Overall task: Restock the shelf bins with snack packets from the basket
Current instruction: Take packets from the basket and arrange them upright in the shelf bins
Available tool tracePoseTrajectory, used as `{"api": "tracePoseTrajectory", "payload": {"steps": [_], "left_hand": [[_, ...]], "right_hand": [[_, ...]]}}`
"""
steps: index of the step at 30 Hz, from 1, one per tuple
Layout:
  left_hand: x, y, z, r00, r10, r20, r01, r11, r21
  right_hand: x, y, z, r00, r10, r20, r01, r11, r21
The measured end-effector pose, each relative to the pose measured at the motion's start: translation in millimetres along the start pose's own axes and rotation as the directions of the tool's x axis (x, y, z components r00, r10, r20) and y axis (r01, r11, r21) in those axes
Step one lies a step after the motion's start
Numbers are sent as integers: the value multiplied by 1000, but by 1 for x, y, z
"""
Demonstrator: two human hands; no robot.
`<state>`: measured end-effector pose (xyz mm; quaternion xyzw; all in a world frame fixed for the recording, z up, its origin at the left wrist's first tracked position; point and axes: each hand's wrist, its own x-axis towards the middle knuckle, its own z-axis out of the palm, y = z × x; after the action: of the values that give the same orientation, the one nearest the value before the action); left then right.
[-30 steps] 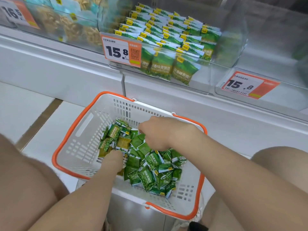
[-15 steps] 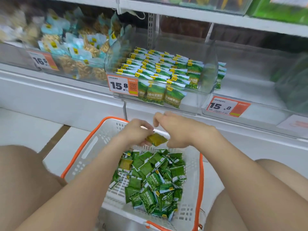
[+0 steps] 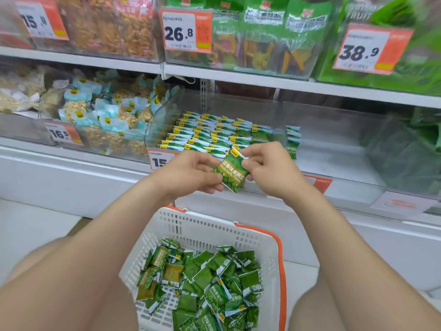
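Observation:
A small green pea snack packet (image 3: 232,172) is held upright between both hands, just in front of the clear shelf bin (image 3: 164,115). My left hand (image 3: 191,173) pinches its left edge and my right hand (image 3: 272,170) pinches its top right corner. Behind the hands, the bin holds neat rows of the same green packets (image 3: 214,134). Below, the white basket with an orange rim (image 3: 280,254) sits between my knees, holding several loose green packets (image 3: 205,283).
A bin of pale blue nut packets (image 3: 107,120) stands to the left. The clear bin to the right (image 3: 334,144) has only a few green packets at its left edge. Upper-shelf bins (image 3: 250,39) and orange price tags (image 3: 186,31) hang above. The white shelf base (image 3: 71,177) runs below.
Both hands rose from the basket to the bin's front, carrying one packet. It was turned from flat to upright. The view tilted up, showing the upper shelf.

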<state>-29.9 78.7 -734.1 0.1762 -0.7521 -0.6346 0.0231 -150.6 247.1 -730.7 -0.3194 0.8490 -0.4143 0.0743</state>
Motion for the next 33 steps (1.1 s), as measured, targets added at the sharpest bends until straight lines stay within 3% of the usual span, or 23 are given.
{"api": "tracePoseTrajectory", "payload": {"steps": [4,7,9,11,13,15,20,24,28,33], "left_hand": [[6,3,6,996,43,-82,-46,999,-28],[16,11,5,978,163,-134,-140,977,161],[27,15,3,941,305,-150,-209,866,454],[40,14,1,891,444,-99,-249,659,709],[50,8,1,843,537,-48,-260,483,836],[55,0,4,839,544,-25,-245,418,875],[68,-8,2,873,483,73,-232,278,932],[77,-6,-5,882,457,115,-273,297,915],[78,-3,-7,900,416,128,-281,331,901],[80,-2,-9,911,387,139,-286,355,890]], "right_hand": [[4,-4,4,999,-9,-35,10,1000,27],[10,-6,6,997,-16,-71,18,1000,21],[15,-5,5,981,-50,-188,42,998,-44],[21,-2,-1,935,-98,-341,38,983,-177],[28,-1,-8,874,-177,-453,15,941,-338],[42,2,-11,845,-230,-482,-25,885,-466],[89,9,-5,888,-228,-400,-140,694,-706],[111,7,1,948,-214,-236,-106,487,-867],[135,1,0,997,-4,-82,-73,406,-911],[158,8,2,979,194,65,-7,354,-935]]}}
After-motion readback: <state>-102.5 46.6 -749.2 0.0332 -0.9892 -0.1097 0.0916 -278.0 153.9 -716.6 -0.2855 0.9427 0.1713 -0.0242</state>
